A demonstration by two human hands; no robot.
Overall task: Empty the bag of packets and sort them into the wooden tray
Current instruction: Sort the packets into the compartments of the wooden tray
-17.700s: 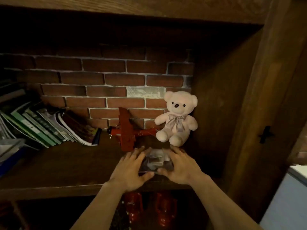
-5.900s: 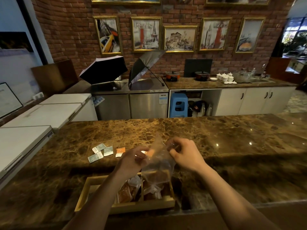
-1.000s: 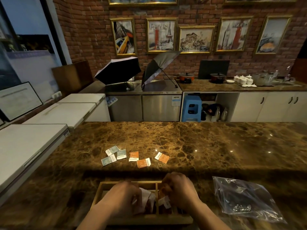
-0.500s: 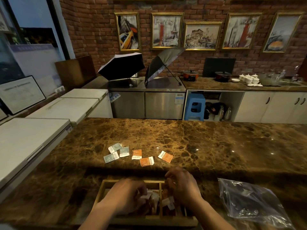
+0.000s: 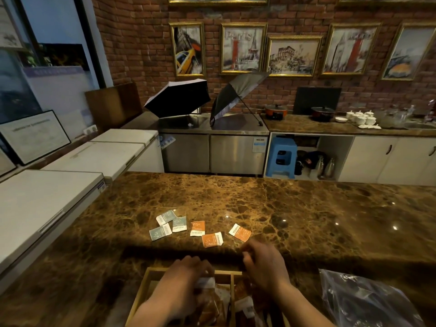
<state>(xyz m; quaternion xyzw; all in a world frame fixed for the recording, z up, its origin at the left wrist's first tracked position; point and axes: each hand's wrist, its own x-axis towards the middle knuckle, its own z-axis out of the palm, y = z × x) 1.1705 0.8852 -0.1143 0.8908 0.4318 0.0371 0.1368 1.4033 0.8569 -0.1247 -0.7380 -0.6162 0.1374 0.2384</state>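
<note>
The wooden tray (image 5: 144, 287) sits at the counter's near edge, with brown and white packets (image 5: 244, 306) heaped in its compartments. My left hand (image 5: 182, 285) rests in the left compartment, fingers closed on a white-topped packet (image 5: 208, 281). My right hand (image 5: 265, 266) hovers over the tray's far right corner with fingers curled; nothing shows in it. Beyond the tray, three blue-grey packets (image 5: 178, 224) and three orange packets (image 5: 212, 239) lie flat on the marble. The clear plastic bag (image 5: 368, 300) lies crumpled on the counter to the right of the tray.
The brown marble counter (image 5: 306, 213) stretches wide behind the loose packets. White chest freezers (image 5: 47, 197) line the left side. Across the aisle, two opened umbrellas (image 5: 179, 97) stand on a steel unit, and a blue stool (image 5: 282, 156) sits under the far counter.
My right hand has lifted out of the tray and moved up toward the orange packets. My left hand stays in the left compartment. The view has tilted slightly upward.
</note>
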